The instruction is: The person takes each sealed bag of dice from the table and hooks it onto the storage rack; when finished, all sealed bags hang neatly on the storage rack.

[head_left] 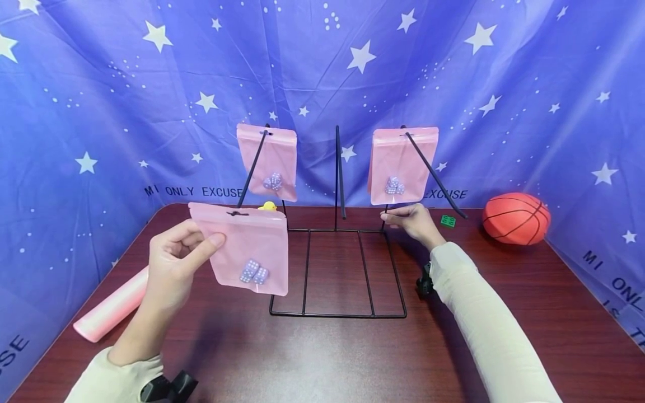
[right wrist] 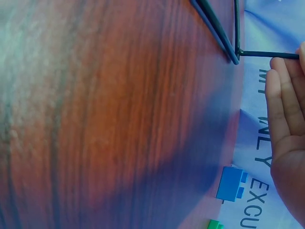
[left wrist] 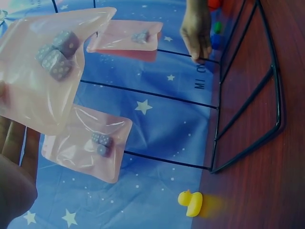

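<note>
My left hand (head_left: 173, 260) pinches a pink zip bag (head_left: 262, 240) by its left side, thumb in front. Purple dice (head_left: 254, 272) show through the bag. Its hanging slot is at the front tip of the left prong (head_left: 253, 168) of a black wire rack (head_left: 337, 316); whether the prong has entered the slot I cannot tell. Farther back on that prong hangs another pink bag (left wrist: 88, 143) with dice. My right hand (head_left: 415, 224) pinches the rack's right upright (right wrist: 269, 54), below a pink bag (head_left: 403, 162) hanging on the right prong.
A pink roll (head_left: 113, 305) lies left of my left hand. Behind the rack sits a yellow rubber duck (left wrist: 191, 203). To the right are a green toy brick (head_left: 448, 221), a blue brick (right wrist: 229, 183) and an orange ball (head_left: 516, 219). The middle prong (head_left: 340, 173) points forward.
</note>
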Available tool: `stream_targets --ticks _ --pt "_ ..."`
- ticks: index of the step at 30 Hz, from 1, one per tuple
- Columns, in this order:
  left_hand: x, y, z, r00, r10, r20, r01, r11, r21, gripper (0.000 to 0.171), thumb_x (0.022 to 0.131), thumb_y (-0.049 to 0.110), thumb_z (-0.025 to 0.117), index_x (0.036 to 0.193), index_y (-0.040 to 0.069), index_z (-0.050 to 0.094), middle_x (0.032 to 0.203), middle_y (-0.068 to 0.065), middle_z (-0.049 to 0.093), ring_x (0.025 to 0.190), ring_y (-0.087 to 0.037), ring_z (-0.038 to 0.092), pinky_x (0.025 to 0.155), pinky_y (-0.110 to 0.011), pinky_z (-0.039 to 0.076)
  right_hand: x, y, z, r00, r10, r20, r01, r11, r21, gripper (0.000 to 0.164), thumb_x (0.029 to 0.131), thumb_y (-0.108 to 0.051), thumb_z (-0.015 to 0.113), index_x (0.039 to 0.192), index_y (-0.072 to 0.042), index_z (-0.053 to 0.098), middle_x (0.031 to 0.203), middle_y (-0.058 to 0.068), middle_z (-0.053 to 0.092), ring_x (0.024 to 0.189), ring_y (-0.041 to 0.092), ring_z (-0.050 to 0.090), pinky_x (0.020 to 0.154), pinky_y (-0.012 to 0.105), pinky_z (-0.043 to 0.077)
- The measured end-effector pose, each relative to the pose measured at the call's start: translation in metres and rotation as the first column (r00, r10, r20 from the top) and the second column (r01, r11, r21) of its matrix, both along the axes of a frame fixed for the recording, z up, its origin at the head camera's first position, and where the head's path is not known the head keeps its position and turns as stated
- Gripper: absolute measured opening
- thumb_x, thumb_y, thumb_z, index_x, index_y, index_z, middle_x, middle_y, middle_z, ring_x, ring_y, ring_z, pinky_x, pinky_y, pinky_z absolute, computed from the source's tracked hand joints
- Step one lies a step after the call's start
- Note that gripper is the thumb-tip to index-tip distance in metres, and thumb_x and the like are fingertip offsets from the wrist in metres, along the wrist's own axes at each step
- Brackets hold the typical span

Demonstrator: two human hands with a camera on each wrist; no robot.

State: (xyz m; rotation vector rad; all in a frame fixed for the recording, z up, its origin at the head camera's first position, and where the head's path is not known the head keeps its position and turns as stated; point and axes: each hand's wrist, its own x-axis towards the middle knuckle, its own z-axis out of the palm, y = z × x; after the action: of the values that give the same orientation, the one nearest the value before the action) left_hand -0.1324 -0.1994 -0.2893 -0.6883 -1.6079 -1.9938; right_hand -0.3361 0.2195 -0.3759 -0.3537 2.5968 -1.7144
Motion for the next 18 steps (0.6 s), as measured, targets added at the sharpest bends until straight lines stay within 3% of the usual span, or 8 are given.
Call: stream_targets --ticks 6,13,18 --pt "-0.0005 0.0006 0.0007 1.000 0.004 0.010 -0.004 1.000 0.003 0.029 0.085 -0.026 0.056 0.082 -0.001 0.069 0.066 -0.003 0.067 0.062 -0.006 0.058 0.057 -0.019 0.042 -0.0001 -0.0001 -0.0011 1.000 -0.020 -0.017 0.020 0.999 0.032 0.034 0.091 -0.021 0.079 0.112 0.006 0.075 0.103 0.018 0.075 0.095 0.033 0.074 0.083 0.040 0.059" --pt "0.0002 0.0027 0.0029 0.999 0.018 0.033 -0.018 1.000 -0.005 0.028 0.088 -0.022 0.057 0.090 0.000 0.074 0.071 -0.004 0.072 0.068 -0.008 0.065 0.067 -0.020 0.050 -0.0002 -0.0004 -0.0020 0.999 -0.032 -0.022 0.033 0.998 0.048 0.034 0.092 -0.021 0.078 0.113 0.006 0.075 0.104 0.019 0.075 0.093 0.029 0.075 0.082 0.039 0.059" --pt "-0.0007 0.0045 0.0031 0.999 0.027 0.044 -0.028 0.999 0.018 0.034 0.088 -0.023 0.054 0.090 0.004 0.075 0.069 -0.001 0.070 0.068 -0.006 0.062 0.066 -0.019 0.048 0.0006 -0.0011 -0.0006 1.000 -0.025 -0.017 0.026 0.999 0.044 0.034 0.092 -0.022 0.078 0.114 0.005 0.075 0.106 0.021 0.074 0.093 0.028 0.075 0.082 0.040 0.059"
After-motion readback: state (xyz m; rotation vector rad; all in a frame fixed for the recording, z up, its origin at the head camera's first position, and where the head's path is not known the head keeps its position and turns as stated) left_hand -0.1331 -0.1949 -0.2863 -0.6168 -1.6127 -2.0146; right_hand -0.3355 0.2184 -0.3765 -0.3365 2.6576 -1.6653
